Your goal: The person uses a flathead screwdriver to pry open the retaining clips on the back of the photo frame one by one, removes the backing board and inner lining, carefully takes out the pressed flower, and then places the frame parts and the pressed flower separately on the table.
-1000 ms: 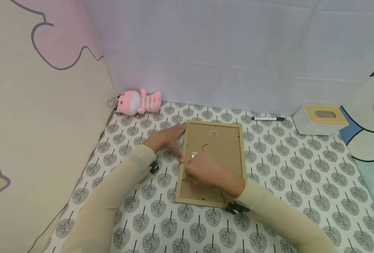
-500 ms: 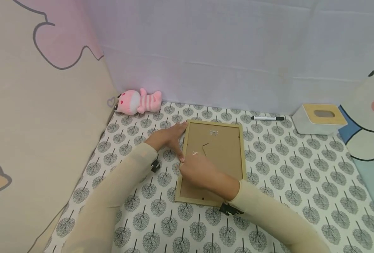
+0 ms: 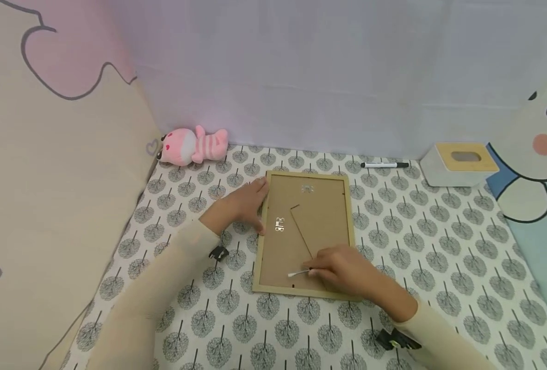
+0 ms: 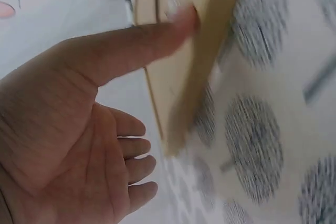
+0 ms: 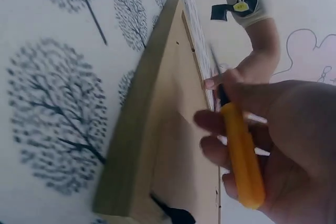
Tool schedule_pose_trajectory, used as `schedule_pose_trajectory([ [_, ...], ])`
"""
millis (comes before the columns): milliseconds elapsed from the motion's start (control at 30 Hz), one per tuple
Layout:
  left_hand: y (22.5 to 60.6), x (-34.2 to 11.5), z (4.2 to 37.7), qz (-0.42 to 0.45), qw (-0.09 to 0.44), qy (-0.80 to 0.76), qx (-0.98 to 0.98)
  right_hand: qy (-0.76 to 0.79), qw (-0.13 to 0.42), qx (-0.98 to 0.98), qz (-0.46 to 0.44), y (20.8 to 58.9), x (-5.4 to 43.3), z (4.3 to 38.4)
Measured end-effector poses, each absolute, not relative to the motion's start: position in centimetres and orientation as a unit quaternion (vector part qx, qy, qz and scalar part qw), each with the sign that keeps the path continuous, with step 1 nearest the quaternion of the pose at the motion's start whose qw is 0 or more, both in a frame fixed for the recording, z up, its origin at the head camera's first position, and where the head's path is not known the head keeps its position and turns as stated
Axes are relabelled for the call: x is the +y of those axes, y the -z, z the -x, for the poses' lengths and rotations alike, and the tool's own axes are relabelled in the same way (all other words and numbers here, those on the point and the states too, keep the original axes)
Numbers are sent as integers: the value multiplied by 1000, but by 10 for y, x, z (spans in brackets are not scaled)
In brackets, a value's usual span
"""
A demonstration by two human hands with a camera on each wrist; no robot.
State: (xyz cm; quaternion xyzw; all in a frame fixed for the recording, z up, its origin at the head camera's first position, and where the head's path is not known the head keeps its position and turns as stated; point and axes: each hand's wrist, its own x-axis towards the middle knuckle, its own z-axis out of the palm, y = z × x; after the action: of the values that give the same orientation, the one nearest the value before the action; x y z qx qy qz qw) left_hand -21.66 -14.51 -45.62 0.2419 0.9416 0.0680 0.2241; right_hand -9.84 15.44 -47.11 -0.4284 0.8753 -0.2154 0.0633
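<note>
A picture frame [image 3: 324,216] with a light wood rim lies back side up on the cloth, its brown backing board showing. My left hand [image 3: 245,205] rests at the frame's left edge. In the left wrist view its thumb touches the rim and its fingers [image 4: 139,169] are extended. My right hand [image 3: 343,270] grips a screwdriver [image 5: 242,156] by its orange handle, above the lower right part of the backing. In the head view, the metal shaft of the screwdriver [image 3: 298,273] points left, and the fingers hide its handle.
A metal hanger [image 3: 279,224] sits at the backing's left side, another hanger [image 3: 307,189] near its top. Behind lie a pink plush toy [image 3: 192,146] and a marker [image 3: 384,165]. A tissue box [image 3: 460,165] stands at the back right. Fabric walls enclose the patterned tablecloth [image 3: 421,246].
My right hand has moved right and toward me, away from the frame's left edge, with the screwdriver's shaft coming into sight. The left hand stays at the edge. The head view has shifted slightly.
</note>
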Motion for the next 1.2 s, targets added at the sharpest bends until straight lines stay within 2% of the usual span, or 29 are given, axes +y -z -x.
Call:
schedule_pose_trajectory([
  [133,452,-123,197,-292,202,-48,934,191,3,883,429,475,160,87],
  [300,455,-99,179,-317,223,-14,922,162,-48,895,412,484,154,79],
  [533,458,-87,169,-293,246,23,924,176,-48,895,407,487,150,75],
  [867,458,-81,171,-276,258,30,925,182,-44,905,382,491,151,69],
  [967,458,-80,171,-274,263,35,924,179,-69,902,386,493,150,66],
  [1200,458,-76,171,-265,271,37,925,141,-166,880,422,497,150,54],
])
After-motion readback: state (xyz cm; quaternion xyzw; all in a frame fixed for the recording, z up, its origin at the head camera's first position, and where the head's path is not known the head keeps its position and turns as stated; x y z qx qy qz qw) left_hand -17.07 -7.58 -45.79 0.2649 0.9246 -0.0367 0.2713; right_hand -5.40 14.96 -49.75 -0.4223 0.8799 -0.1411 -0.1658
